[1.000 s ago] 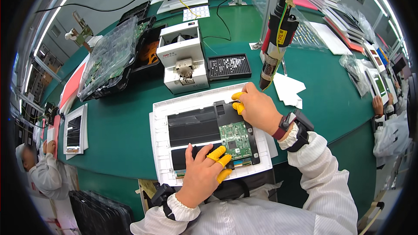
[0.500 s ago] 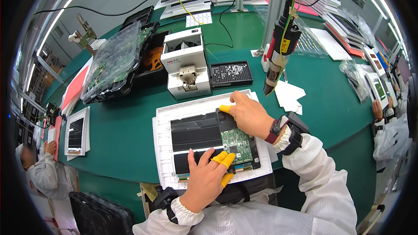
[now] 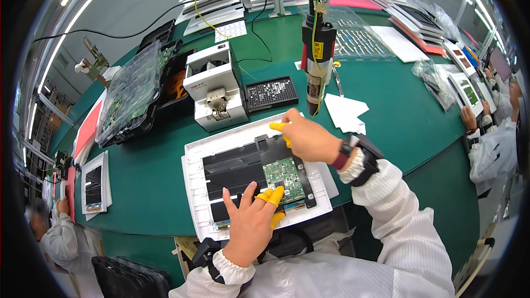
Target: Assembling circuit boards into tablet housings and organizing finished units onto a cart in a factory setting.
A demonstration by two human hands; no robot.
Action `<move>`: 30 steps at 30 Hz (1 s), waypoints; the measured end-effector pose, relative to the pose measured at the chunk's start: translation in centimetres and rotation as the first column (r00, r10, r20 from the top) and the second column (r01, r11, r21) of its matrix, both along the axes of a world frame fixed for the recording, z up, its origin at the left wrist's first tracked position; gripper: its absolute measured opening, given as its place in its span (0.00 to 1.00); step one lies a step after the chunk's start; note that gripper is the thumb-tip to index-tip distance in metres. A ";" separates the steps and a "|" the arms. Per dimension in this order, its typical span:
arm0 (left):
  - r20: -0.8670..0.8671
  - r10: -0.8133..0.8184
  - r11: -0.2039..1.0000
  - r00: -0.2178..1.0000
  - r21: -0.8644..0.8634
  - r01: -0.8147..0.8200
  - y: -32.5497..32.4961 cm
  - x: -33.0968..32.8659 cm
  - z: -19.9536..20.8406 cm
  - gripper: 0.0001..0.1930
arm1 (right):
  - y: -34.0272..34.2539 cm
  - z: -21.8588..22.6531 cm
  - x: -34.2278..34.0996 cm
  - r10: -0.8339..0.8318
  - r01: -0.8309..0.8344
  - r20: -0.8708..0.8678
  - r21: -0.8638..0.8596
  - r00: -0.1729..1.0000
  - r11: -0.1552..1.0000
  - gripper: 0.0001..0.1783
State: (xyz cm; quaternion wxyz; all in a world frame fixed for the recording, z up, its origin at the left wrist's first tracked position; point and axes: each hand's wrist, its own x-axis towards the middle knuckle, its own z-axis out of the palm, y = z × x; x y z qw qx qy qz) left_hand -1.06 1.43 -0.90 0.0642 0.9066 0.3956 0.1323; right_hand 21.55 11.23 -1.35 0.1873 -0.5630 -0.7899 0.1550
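A white plastic frame [image 3: 193, 186] lies on the table in front of me, holding a black panel [image 3: 234, 160]. On the panel's right part sits a green circuit board [image 3: 287, 175] against a black plate [image 3: 273, 147]. My left hand [image 3: 251, 223] rests with fingers spread over the near edge of the panel and the board's lower left corner; yellow finger cots cover some fingertips. Over the frame's far right part is my right hand [image 3: 310, 139], fingers curled, with yellow cots too. Whatever its fingers may hold is hidden.
A white box-shaped machine [image 3: 215, 85] stands beyond the frame, beside a black tray of small parts [image 3: 270, 92]. An electric screwdriver [image 3: 316, 69] hangs to the right, near white paper [image 3: 345, 113]. Circuit boards under clear plastic [image 3: 130, 91] lie left. Co-workers sit at both sides.
My right hand has lifted from the black plate's upper end toward the frame's far rim. My left hand stays on the panel. The whole view has shifted, moving the scene leftward.
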 end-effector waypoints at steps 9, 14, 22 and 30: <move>0.011 0.032 0.999 0.999 -0.005 -0.032 0.3 -0.8 -0.7 0.24 | -7.3 0.1 2.1 -0.119 0.146 -0.276 0.076 0.954 0.986 0.18; 0.006 -0.022 0.997 1.000 -0.077 0.022 -0.7 -1.4 -0.4 0.29 | -11.0 -1.4 2.2 -0.183 0.277 -0.445 0.153 0.876 0.949 0.13; -0.207 0.045 0.982 0.977 -0.168 -0.081 1.9 -6.3 11.4 0.23 | -13.3 -4.5 3.0 -0.315 0.431 -0.689 -0.004 0.652 0.902 0.09; -0.098 0.624 0.780 0.775 0.119 -0.614 21.7 -19.4 17.8 0.17 | -14.0 -3.6 2.5 -0.283 0.488 -0.606 0.202 0.743 0.849 0.11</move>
